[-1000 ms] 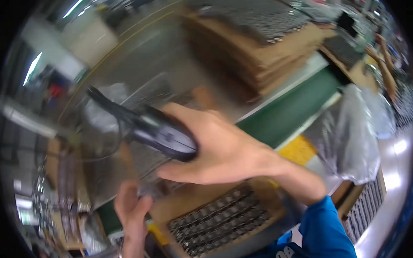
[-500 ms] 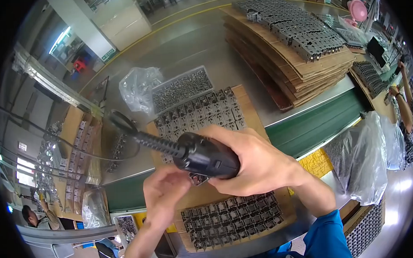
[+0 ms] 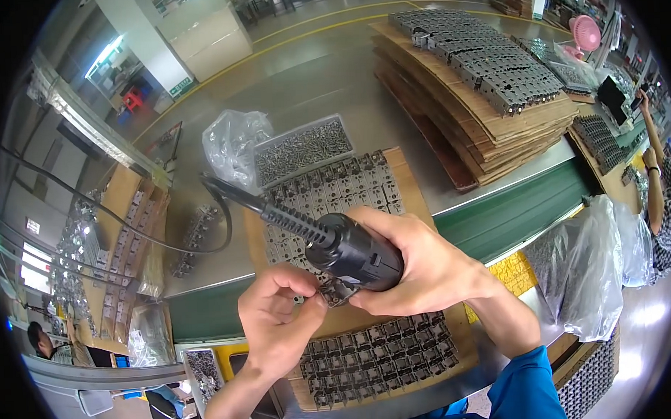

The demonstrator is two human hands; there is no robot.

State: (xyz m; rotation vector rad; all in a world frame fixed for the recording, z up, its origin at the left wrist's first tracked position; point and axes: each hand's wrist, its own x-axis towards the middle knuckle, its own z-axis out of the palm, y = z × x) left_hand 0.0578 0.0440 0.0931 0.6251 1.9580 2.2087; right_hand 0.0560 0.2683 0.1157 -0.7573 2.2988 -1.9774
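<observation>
My right hand (image 3: pixel 430 269) is wrapped round a black corded electric screwdriver (image 3: pixel 359 253), its cable end tilted up and toward the left. Under the tool, my left hand (image 3: pixel 280 311) pinches a small metal bracket (image 3: pixel 334 291) between thumb and fingers. The screwdriver's tip is hidden behind its body and my hands. Beyond my hands, rows of flat metal parts (image 3: pixel 335 187) lie on a cardboard sheet (image 3: pixel 412 177). Closer to me, rows of darker metal brackets (image 3: pixel 378 359) cover another part of the cardboard.
A clear bin of screws (image 3: pixel 304 148) stands beside a plastic bag (image 3: pixel 233 143). Stacked cardboard layers (image 3: pixel 450 117) carry more brackets (image 3: pixel 485 60) at the back right. A green belt (image 3: pixel 505 196) crosses the table. The black cable (image 3: pixel 129 224) hangs at left. Another person's arm (image 3: pixel 653 176) shows far right.
The screwdriver and my right hand sit slightly farther right and lower in the picture. My left hand's fingers have shifted, and the bracket shows more clearly. The whole view has moved a little.
</observation>
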